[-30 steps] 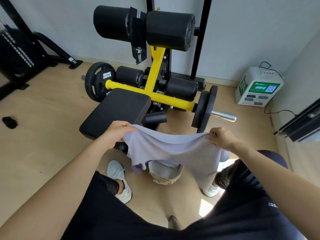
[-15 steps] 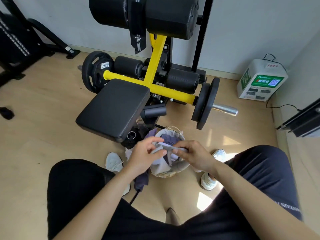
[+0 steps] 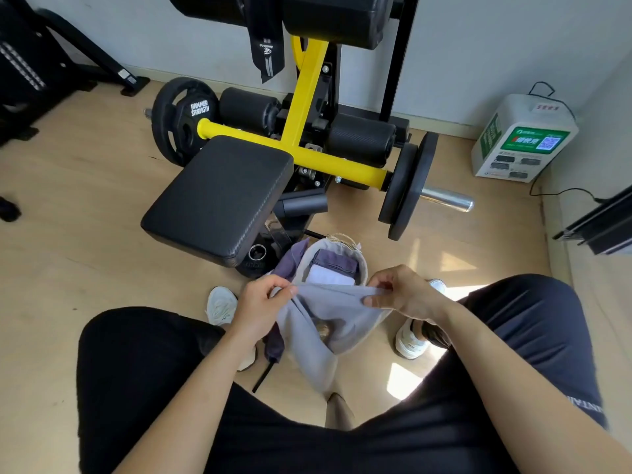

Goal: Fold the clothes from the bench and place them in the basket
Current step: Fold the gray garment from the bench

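Observation:
A light grey garment (image 3: 328, 316) hangs between my hands, stretched along its top edge just above the floor. My left hand (image 3: 263, 302) pinches its left corner and my right hand (image 3: 400, 292) pinches its right corner. Behind it stands a small round basket (image 3: 362, 265) with a pale liner, holding a folded dark purple piece (image 3: 337, 261) and a folded white piece (image 3: 330, 278). Another purple garment (image 3: 290, 260) drapes over the basket's left side and trails down to the floor. The black padded bench (image 3: 219, 196) is bare.
The yellow-framed weight machine (image 3: 307, 97) with plates (image 3: 407, 186) stands behind the bench against the wall. A white charging box (image 3: 523, 138) sits in the right corner. My knees in dark shorts and my white shoes (image 3: 220, 304) flank the basket. Black equipment (image 3: 41, 59) stands at far left.
A second ago the grey garment was held wide above the bench's edge. My hands then came together over the basket, and now they have spread apart again with it hanging lower.

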`<state>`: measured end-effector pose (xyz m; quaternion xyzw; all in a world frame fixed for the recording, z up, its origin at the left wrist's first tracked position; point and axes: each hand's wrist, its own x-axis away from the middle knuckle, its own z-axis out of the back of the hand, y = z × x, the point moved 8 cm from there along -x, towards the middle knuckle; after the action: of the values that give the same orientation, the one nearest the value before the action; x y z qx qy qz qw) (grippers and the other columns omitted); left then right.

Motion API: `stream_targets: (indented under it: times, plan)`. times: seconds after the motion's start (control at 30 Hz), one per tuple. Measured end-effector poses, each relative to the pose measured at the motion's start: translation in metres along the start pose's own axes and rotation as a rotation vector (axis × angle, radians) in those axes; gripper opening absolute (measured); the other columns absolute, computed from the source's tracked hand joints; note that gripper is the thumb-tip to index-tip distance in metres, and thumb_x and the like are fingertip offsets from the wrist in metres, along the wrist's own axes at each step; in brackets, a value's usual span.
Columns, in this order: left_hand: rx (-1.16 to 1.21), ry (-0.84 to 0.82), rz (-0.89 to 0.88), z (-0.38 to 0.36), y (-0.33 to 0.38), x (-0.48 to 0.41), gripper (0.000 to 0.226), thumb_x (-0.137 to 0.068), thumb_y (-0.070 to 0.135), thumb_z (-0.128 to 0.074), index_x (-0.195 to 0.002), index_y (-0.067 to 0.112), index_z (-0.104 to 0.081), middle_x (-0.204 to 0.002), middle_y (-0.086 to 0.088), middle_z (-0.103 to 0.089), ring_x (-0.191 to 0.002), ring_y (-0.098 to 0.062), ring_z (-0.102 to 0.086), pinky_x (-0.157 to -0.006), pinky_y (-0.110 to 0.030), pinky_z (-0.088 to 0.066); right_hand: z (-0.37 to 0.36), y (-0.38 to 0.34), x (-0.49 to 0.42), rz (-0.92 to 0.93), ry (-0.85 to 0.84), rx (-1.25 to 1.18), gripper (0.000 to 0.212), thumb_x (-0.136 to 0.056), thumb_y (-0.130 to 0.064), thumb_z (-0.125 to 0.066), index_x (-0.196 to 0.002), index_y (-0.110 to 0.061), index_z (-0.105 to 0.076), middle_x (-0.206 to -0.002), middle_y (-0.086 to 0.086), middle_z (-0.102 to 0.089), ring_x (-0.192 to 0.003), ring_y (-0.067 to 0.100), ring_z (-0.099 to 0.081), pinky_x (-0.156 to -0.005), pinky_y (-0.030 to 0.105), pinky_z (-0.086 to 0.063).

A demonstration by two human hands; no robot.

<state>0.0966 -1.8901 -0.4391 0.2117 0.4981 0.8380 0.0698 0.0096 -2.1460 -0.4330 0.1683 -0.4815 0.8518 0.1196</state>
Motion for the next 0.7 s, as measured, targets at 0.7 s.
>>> stream_targets:
  times: [0.7]
  plan:
    - [0.445,0.109,0.196,-0.013,-0.017,-0.001,0.016,-0.094,0.016,-0.072,-0.103,0.003,-0.07,-0.09,-0.013,-0.074,-0.083,-0.021,-0.067,-0.063,-0.022,-0.056,-0.021,-0.025,0.0,0.033,0.273,-0.541,0.01,-0.093,-0.006,-0.067,-0.098,0.001,-0.071,-0.069,0.011,-0.066,-0.054,0.016,-0.06,-0.058,0.033,-0.056]
